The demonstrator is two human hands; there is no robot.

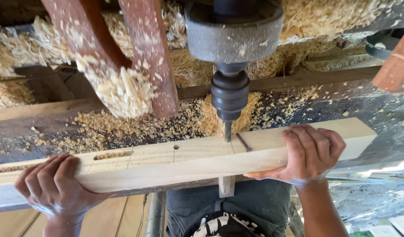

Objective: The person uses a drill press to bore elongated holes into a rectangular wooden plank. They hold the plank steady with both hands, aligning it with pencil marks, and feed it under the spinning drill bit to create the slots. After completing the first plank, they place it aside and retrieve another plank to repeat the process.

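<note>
Pale wooden beam [188, 164] gripped both hands, bit tip [228, 131] buried

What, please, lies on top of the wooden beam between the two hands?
In the head view, between the left hand and right hand, the beam carries a slot, a round hole, and the drill bit.

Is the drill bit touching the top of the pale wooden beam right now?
Yes, the drill bit meets the top face of the pale wooden beam, which the left hand and right hand grip.
</note>
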